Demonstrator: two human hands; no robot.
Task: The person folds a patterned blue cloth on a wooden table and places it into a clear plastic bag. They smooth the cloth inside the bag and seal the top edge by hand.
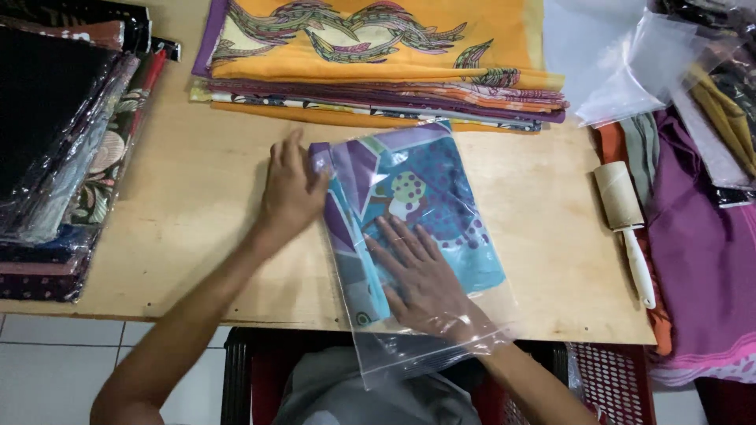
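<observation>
Head view: a clear plastic bag (417, 260) is laid at the centre of the frame on the wooden worktop (197, 197), with a folded teal and purple cloth (409, 205) inside it. The right hand (421, 283) is slid inside the bag, palm flat on the cloth, its grip wide and holding nothing. The left hand (290, 193) is pressed flat on the bag's upper left corner (fingers spread). A stack of orange patterned cloths (378, 63) is seen above, a lint roller (626, 224) at right.

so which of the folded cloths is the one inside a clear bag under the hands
The blue and purple cloth in the clear bag at the table's middle; both hands press on it. The orange stack behind lies unbagged.
</observation>
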